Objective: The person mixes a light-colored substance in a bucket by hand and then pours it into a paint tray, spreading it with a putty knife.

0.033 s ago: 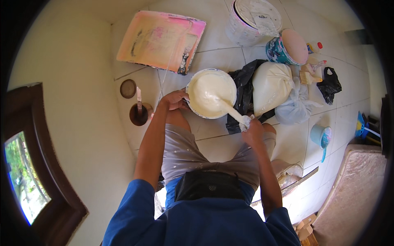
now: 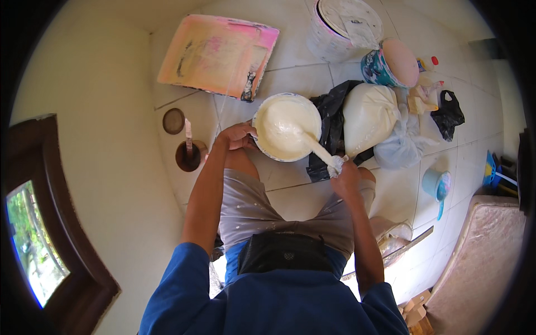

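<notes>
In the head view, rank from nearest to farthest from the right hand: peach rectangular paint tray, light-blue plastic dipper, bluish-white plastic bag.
From the right hand:
1. Bluish-white plastic bag, ahead and right.
2. Light-blue plastic dipper, farther right.
3. Peach rectangular paint tray, far ahead, left.

The cream paint (image 2: 279,121) before me looks wet, smooth and glossy, inside a plastic bucket (image 2: 257,140) with a smeared rim. My stirring stick (image 2: 317,147) has a slick coat of it, with a crumpled, matt wrap (image 2: 337,165) at the end. The black plastic bag (image 2: 330,111) is wrinkled and faintly shiny; the sack (image 2: 368,114) is thin, glossy plastic. Dried, matt paint crusts the tray (image 2: 220,58). My shorts (image 2: 248,204) are matt cloth, the floor (image 2: 287,192) smooth, shiny tile.
</notes>
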Tool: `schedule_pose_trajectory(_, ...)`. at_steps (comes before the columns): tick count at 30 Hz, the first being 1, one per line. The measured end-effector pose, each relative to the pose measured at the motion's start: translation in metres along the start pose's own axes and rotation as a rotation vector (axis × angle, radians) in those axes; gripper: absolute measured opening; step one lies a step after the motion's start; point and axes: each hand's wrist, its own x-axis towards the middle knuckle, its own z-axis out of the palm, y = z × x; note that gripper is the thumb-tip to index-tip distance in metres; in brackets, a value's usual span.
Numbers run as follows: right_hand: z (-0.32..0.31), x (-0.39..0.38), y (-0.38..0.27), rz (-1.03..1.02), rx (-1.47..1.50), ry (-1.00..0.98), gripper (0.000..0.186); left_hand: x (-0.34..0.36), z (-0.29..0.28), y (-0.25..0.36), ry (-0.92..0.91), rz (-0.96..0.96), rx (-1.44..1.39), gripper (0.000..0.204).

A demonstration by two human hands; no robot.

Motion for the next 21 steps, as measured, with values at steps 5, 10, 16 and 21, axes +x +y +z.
schedule_pose_trajectory(5, 0.007, 0.024, -0.009, -0.029, 0.064, 0.074, 0.022, 0.019, -0.02, -0.008, -0.079, -0.01, -0.036, 0.064)
schedule_pose_trajectory(10, 0.028, 0.021, -0.014, -0.084, 0.116, -0.037, 0.025, 0.023, -0.017, -0.003, -0.069, -0.02, 0.025, 0.066)
schedule_pose_trajectory(16, 0.003, 0.003, 0.003, 0.083, 0.05, -0.087, 0.027, 0.02, -0.01, -0.002, 0.0, -0.007, 0.089, 0.066)
schedule_pose_trajectory(21, 0.006, 0.025, 0.0, 0.029, 0.106, 0.089, 0.029, 0.021, 0.003, 0.005, 0.083, -0.059, 0.113, 0.056)
